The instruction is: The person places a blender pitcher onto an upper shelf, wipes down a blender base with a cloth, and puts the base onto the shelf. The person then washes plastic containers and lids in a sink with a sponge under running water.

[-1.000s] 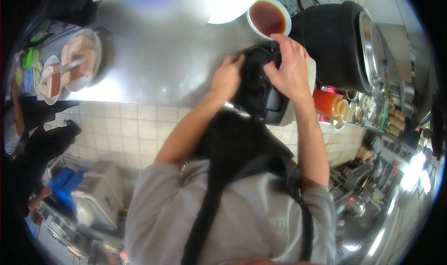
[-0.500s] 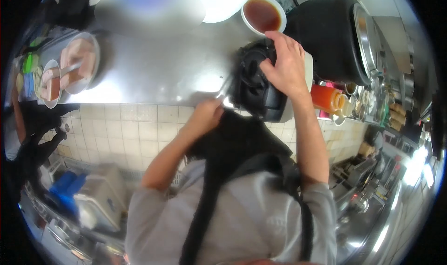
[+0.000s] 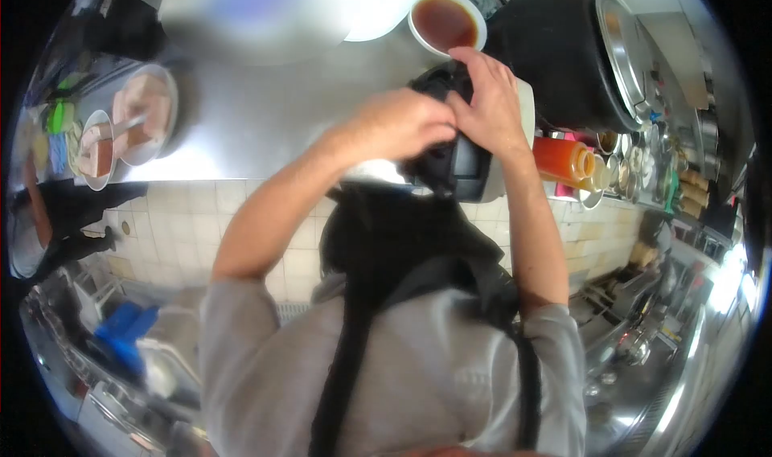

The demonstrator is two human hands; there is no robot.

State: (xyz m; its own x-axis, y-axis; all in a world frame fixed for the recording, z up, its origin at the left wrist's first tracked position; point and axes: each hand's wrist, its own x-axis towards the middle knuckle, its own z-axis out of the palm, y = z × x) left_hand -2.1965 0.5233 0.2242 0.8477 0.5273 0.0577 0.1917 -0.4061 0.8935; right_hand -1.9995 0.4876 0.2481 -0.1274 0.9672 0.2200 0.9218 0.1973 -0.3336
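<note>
A black machine (image 3: 469,163) with a pale side panel stands at the front edge of the steel counter; its exact kind is unclear. My right hand (image 3: 492,107) grips its top, fingers over the far edge and thumb toward the middle. Over the machine's left part, my left hand (image 3: 406,123) has its fingers curled together, the tips close to my right thumb. Whatever those fingers hold, if anything, is hidden. Just behind the machine is a white bowl of brown liquid (image 3: 445,24).
A large black pot (image 3: 555,59) with a metal rim stands to the right. Orange-filled bottles (image 3: 559,158) sit below it. On the left are bowls of pale pink blocks (image 3: 145,107) on the steel counter (image 3: 265,111). A person in dark clothes (image 3: 68,216) is at far left.
My left hand has risen from the counter's front edge and moved right onto the machine, beside my right hand. My right hand stays on the machine's top.
</note>
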